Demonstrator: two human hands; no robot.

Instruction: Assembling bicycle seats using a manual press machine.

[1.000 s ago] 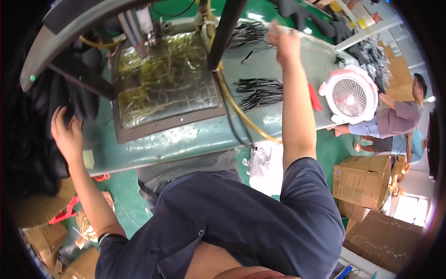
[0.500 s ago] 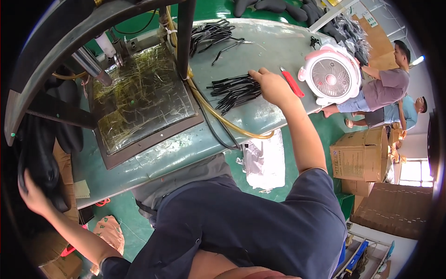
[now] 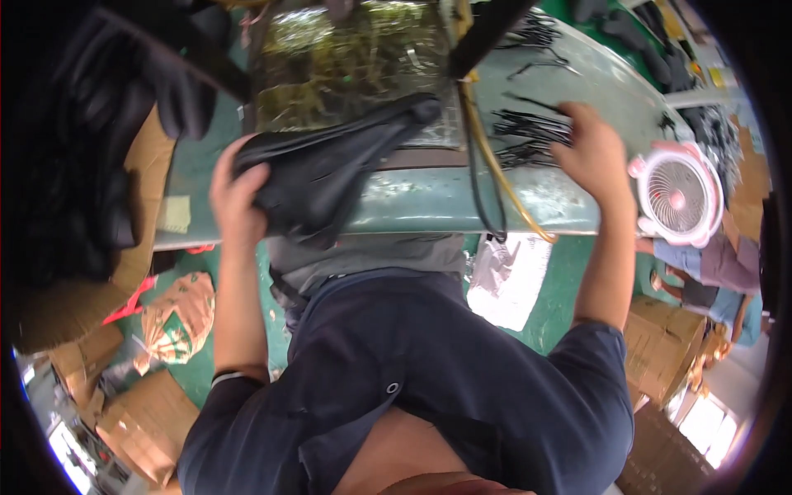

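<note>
While I look down from the head camera, the green table [image 3: 528,206] fills the upper middle of the frame, with a glossy framed plate [image 3: 346,62] at the top centre and a stack of dark saddles [image 3: 74,165] at the upper left. At the right edge sits a pink and white fan [image 3: 678,200]. My left hand [image 3: 235,198] is closed around the wide rear of a black bicycle saddle [image 3: 330,169], centre left, its narrow nose pointing up right over the plate's lower edge. I judge it light, padded on top over a stiff shell, a bit slick; the broad rear gives the surest hold. My right hand [image 3: 596,153], upper right, lies on a pile of thin black metal rods [image 3: 528,132], fingers curled; whether it grips any I cannot tell.
</note>
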